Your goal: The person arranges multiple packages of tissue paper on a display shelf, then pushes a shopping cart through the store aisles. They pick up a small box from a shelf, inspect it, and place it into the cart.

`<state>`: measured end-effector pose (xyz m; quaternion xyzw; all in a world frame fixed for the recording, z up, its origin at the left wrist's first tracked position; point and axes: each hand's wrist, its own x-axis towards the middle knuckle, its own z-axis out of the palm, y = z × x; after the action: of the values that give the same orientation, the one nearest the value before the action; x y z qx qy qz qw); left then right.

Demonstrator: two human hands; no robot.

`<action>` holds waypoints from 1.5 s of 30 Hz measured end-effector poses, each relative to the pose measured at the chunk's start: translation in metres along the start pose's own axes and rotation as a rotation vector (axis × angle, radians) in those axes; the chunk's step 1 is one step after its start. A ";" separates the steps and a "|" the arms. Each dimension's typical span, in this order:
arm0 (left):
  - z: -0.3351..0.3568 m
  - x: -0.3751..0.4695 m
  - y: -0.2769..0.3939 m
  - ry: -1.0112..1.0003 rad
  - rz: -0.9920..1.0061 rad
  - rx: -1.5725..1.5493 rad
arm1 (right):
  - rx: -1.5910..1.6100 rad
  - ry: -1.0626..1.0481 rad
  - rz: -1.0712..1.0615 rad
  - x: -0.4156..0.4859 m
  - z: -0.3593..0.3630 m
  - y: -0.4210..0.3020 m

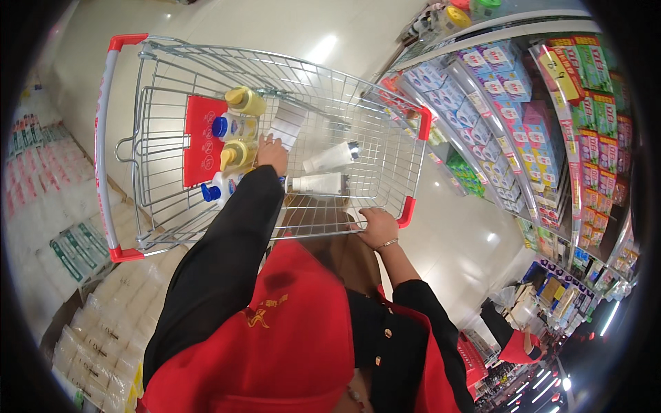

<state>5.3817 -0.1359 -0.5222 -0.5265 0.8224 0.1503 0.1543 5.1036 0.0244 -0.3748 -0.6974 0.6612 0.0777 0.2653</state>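
Note:
A wire shopping cart (356,93) with red corner pieces stands before me. Inside it, my left hand (272,155) reaches down beside a row of pump bottles; its fingertips are partly hidden, so whether it grips one cannot be told. Two bottles have yellow tops, an upper one (245,100) and a lower one (238,155). Between them is a white bottle with a blue cap (235,127); another blue-capped bottle (219,188) is partly behind my sleeve. Two white tubes, one tilted (330,157) and one level (320,184), lie nearby. My right hand (379,227) grips the cart's near rim.
A red panel (204,142) and a pale lined sheet (288,125) flank the bottles. Shelves of boxed goods (496,77) rise on the right. Plastic-wrapped packs (103,335) are stacked at left. A person in red (519,346) stands far right, past a red basket (471,359).

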 end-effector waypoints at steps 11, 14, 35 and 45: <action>-0.116 -0.070 0.070 0.476 0.144 -0.902 | 0.221 -0.356 -0.032 0.013 -0.032 -0.008; -0.178 -0.110 0.091 0.305 0.105 -1.667 | 0.877 -0.516 -0.111 0.022 -0.064 -0.021; -0.282 -0.204 0.096 0.314 0.261 -1.793 | 2.119 0.301 -0.424 -0.050 -0.261 -0.074; -0.319 -0.187 0.070 0.726 0.204 -1.692 | 2.038 0.426 -0.386 -0.100 -0.268 -0.039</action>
<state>5.3617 -0.0847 -0.1498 -0.4035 0.4792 0.5394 -0.5627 5.0649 -0.0150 -0.0920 -0.2377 0.3251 -0.6812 0.6114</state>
